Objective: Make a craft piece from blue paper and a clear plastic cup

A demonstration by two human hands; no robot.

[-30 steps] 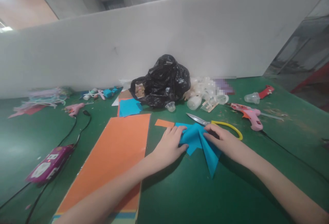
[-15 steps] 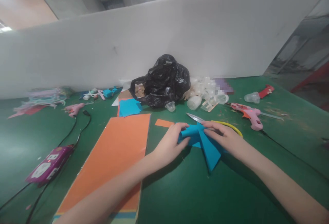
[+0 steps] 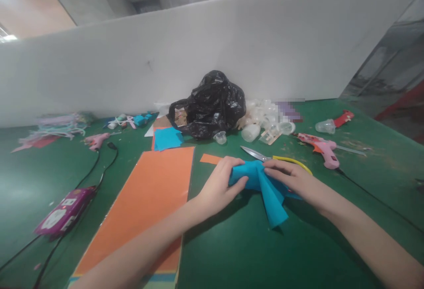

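Observation:
Both hands hold a sheet of blue paper (image 3: 250,175) just above the green table. My left hand (image 3: 222,183) grips its left side, where the paper curls into a rolled shape between thumb and fingers. At the other side, my right hand (image 3: 291,177) pinches the paper near its top fold. A pointed flap hangs down between the hands toward me. Behind the paper and partly under my right hand lie scissors (image 3: 256,153) with yellow handles. A small orange paper strip (image 3: 210,159) lies just beyond my left hand.
Orange sheets (image 3: 149,200) are stacked left of centre, under my left forearm. A black plastic bag (image 3: 215,103) and clear plastic cups (image 3: 251,132) stand at the back. One pink glue gun (image 3: 319,147) lies right; another (image 3: 96,140) lies left, near a purple corded box (image 3: 64,211).
The blue paper has become more rounded on the left, and its hanging flap has swung slightly right and lower. The scissors' pivot now shows more. Both hands keep their hold.

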